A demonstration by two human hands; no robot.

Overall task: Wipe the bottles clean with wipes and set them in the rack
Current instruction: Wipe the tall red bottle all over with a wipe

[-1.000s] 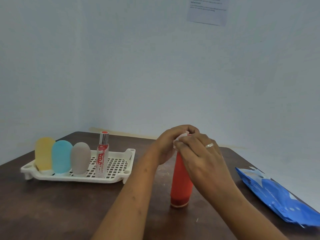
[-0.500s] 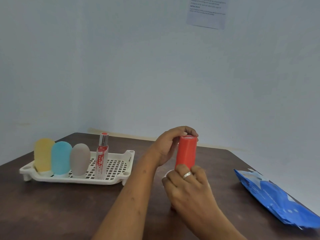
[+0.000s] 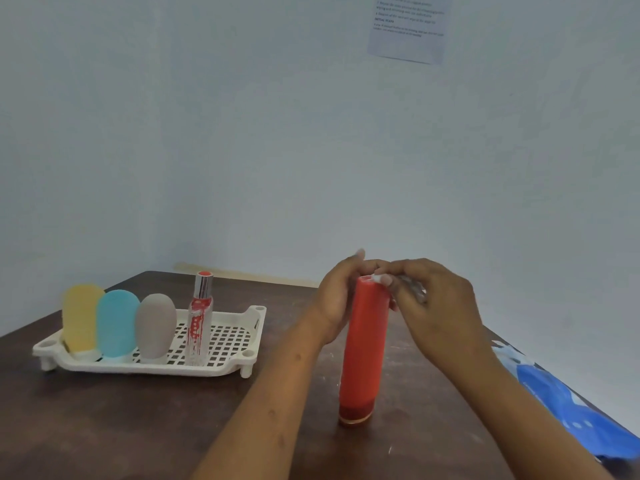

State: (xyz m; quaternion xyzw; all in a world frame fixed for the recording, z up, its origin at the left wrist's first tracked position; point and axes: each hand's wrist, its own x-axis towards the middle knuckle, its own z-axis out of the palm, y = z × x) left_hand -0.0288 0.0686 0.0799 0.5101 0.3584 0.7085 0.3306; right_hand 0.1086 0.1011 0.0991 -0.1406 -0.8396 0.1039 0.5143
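A tall red bottle (image 3: 363,351) stands upright on the dark wooden table (image 3: 104,427). My left hand (image 3: 337,299) holds its upper part from the left side. My right hand (image 3: 433,306) is at the bottle's top right, pinching a small white wipe (image 3: 375,278) against the top rim. A white slotted rack (image 3: 221,344) sits to the left. In it stand a yellow bottle (image 3: 81,318), a blue bottle (image 3: 116,322), a grey bottle (image 3: 156,325) and a clear spray bottle (image 3: 200,320) with red print and a silver cap.
A blue wipes pack (image 3: 568,403) lies at the table's right edge. Two pale walls meet in a corner behind the table, with a printed sheet (image 3: 408,26) stuck high on the right wall.
My right hand, low on the bottle half a second ago, has come back up to its top with the wipe. My left hand stays at the bottle's top.
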